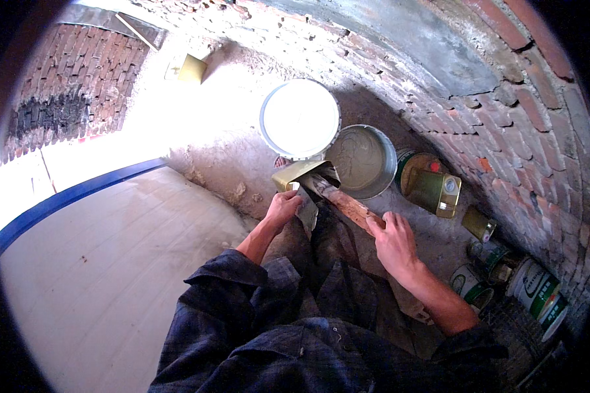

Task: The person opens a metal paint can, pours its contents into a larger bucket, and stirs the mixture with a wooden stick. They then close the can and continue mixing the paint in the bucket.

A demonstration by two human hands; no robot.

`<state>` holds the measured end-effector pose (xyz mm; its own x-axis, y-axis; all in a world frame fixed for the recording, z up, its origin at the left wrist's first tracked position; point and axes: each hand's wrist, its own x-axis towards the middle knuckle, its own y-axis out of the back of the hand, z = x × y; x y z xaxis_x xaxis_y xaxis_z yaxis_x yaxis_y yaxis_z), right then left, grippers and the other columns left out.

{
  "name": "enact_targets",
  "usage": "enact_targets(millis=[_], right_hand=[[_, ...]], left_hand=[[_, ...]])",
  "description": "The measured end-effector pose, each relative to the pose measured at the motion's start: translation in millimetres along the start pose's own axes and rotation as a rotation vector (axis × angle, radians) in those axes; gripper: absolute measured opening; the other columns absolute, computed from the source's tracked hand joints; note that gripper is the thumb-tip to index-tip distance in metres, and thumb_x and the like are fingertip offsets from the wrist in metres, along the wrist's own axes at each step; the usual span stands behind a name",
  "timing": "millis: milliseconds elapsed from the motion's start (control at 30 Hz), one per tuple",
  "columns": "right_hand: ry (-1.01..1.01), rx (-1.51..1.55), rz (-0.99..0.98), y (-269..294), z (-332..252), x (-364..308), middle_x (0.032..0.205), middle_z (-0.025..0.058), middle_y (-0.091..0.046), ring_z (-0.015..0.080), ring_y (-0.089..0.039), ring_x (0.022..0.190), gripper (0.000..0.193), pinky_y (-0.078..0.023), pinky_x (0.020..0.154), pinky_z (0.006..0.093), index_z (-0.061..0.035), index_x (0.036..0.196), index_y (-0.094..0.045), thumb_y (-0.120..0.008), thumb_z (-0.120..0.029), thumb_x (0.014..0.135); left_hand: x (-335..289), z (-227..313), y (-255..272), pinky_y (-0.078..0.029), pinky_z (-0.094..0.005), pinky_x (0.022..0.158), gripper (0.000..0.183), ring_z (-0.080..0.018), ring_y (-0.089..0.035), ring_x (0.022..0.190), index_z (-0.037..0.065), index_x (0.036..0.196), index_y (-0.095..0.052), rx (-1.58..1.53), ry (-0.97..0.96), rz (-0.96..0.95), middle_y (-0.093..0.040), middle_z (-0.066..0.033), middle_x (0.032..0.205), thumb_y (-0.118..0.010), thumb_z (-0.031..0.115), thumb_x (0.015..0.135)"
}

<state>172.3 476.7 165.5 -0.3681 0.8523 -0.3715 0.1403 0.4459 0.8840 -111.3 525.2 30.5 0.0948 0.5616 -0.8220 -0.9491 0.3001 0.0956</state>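
Observation:
In front of my legs a gold square tin (287,175) is tilted, with its open end turned toward me. My left hand (282,208) is closed on the near edge of this tin; a small pale patch shows by its fingertips, and I cannot make out what it is. A rough wooden stick (351,208), whitened at its far end, is gripped at the near end by my right hand (394,242). Its far end reaches into the tin's mouth. Just beyond, a round bucket (390,150) holds a greyish-beige thick liquid.
A white-topped bucket (300,118) stands beyond the tin. Along the brick wall (505,144) at right are another gold tin (432,193), a small tin (478,223) and several green-and-white cans (534,288). A large pale panel (111,262) fills the left; a gold tin (191,69) lies farther off.

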Motion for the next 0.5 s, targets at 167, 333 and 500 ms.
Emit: enact_targets(millis=[167,333,500], right_hand=[[0.008,0.020,0.014,1.9,-0.1,-0.9,0.094,0.0183,-0.053,0.0335,-0.054,0.090,0.040,-0.045,0.078,0.0428,-0.0038,0.116,-0.060,-0.058,-0.004,0.076],[-0.001,0.017,0.018,4.6,1.1,-2.1,0.094,0.0178,-0.052,0.0332,-0.054,0.089,0.039,-0.045,0.078,0.0428,-0.0034,0.115,-0.060,-0.057,-0.004,0.076],[0.001,0.031,0.044,4.3,3.4,-2.8,0.093,0.0173,-0.052,0.0330,-0.054,0.088,0.038,-0.046,0.077,0.0428,-0.0031,0.114,-0.060,-0.057,-0.004,0.077]], left_hand=[[-0.3,-0.8,0.8,-0.041,-0.0273,0.061,0.032,-0.0097,-0.051,0.069,-0.003,0.107,-0.067,0.001,0.010,0.024,-0.062,0.0015,0.081,-0.062,0.016,0.082],[-2.2,4.3,-2.2,-0.042,-0.0289,0.064,0.031,-0.0107,-0.052,0.071,-0.004,0.105,-0.067,0.023,0.007,0.043,-0.061,0.0012,0.078,-0.061,0.016,0.082],[-0.7,4.7,1.1,-0.041,-0.0279,0.062,0.026,-0.0100,-0.051,0.069,-0.002,0.100,-0.068,0.054,0.013,0.020,-0.061,-0.0001,0.077,-0.061,0.016,0.083]])
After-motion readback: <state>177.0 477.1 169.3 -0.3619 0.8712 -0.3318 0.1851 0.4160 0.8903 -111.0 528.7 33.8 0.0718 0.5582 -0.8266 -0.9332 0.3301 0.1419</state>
